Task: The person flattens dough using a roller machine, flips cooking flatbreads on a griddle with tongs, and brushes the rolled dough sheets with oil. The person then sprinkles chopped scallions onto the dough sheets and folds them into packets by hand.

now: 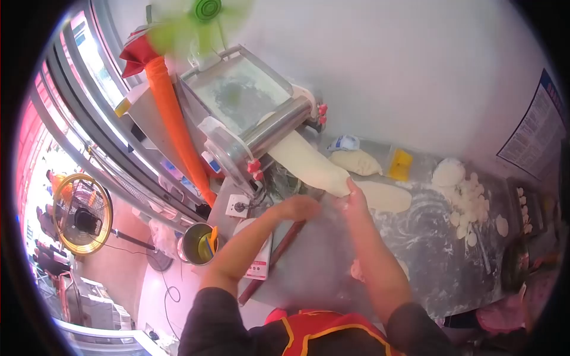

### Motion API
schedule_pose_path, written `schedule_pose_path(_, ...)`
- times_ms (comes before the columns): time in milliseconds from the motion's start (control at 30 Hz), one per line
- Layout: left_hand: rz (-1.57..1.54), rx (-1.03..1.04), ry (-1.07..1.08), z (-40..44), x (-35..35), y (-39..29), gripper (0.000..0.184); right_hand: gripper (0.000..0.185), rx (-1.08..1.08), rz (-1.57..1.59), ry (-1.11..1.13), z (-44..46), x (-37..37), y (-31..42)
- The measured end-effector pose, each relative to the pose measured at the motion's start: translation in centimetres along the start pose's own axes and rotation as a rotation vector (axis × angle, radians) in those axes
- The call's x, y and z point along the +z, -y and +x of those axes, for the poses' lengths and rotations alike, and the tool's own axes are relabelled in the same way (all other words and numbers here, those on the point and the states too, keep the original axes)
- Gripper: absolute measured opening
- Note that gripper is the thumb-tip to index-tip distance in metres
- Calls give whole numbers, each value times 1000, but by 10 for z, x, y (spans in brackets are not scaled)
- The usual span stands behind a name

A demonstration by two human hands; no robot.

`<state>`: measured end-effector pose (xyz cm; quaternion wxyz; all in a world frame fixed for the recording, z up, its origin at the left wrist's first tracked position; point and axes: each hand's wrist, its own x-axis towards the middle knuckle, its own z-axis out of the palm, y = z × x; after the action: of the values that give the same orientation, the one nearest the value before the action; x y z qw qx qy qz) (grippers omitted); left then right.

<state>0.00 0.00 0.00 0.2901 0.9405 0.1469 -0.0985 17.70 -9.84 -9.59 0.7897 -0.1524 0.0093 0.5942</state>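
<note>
I am judging this as sheeting: my right hand (355,202) is pinching the end of the dough sheet (310,165) hanging from the rollers (278,126), my blurred left hand (300,207) is hiding its grip, and the next move is likely needing even support.

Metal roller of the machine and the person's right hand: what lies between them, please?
In the head view, a pale dough sheet stretches from the metal roller to the right hand, which is at its lower end.

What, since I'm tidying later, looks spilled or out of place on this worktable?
White powder lies smeared across the worktable between the right hand and the small dough pieces: messy-looking, though probably ordinary for dough work. Nothing appears clearly damaged.
</note>
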Motion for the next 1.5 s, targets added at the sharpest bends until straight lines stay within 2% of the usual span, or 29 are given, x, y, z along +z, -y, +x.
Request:
schedule_pose_path(33,-68,-79,-19,9,0,12,34,39,-7,-12,-27,0,4,-2)
schedule_pose_path(100,-219,3,-253,38,43,44,34,38,-28,-46,-112,-25,1,11)
schedule_pose_path(167,-135,90,-552,55,48,74,34,38,-66,-30,-119,-23,13,12)
schedule_pose_path(267,226,-19,-826,64,29,96,36,38,-23,-1,-131,-22,-5,12)
schedule_pose_path(367,459,-121,-878,68,6,103,37,39,-62,-2,-223,-29,-3,10)
schedule_pose_path(467,426,-121,-927,67,-10,98,37,38,-43,-80,-224,-31,-9,12)
schedule_pose_path(533,379,-114,-967,66,-14,97,36,37,-59,-17,-269,-36,-5,11)
schedule_pose_path(633,270,-27,-999,76,-15,106,37,38,-64,-23,-252,-35,-15,14)
schedule_pose_path(733,597,-152,-926,67,-21,95,44,40,-60,-20,-220,-36,-25,14)
schedule_pose_path(767,661,-123,-980,69,-19,98,43,40,-64,-6,-219,-37,-27,13)
schedule_pose_path(833,771,-32,-1063,76,-15,114,41,41,-68,-19,-35,-39,-33,10)
schedule_pose_path(900,-71,47,-836,85,-5,152,45,41,-84,-91,-125,-54,-23,8)
schedule_pose_path(933,-395,160,-821,78,2,156,48,41,-155,-252,-217,-76,-9,4)
schedule_pose_path(1000,-1378,407,-589,74,5,124,54,41,-169,-257,-304,-87,-16,3)
schedule_pose_path(1033,-2011,541,-313,65,3,102,57,41,-127,-99,-285,-79,-37,2)
schedule_pose_path(1067,-2089,169,-624,62,4,60,63,41,-78,52,-251,-72,-54,3)
schedule_pose_path(1167,-2051,220,-470,69,50,36,62,41,-69,-50,-122,-96,-99,30)
schedule_pose_path(1233,-2130,163,-497,79,86,14,57,40,-48,-229,-361,-125,-91,74)
schedule_pose_path(1300,-2235,228,-449,89,119,-11,53,38,-128,-318,-389,-139,-113,119)
schedule_pose_path(1367,-1881,207,-536,99,145,-45,51,39,-236,-493,-484,-162,-121,163)
schedule_pose_path(1433,-2182,-61,-600,120,192,-51,47,38,-265,-699,-677,-172,-146,195)
schedule_pose_path(1467,-1880,-190,-571,122,202,-60,45,37,-273,-798,-778,-175,-160,203)
schedule_pose_path(1500,-1574,-306,-532,122,210,-67,43,35,-289,-843,-786,-174,-178,205)
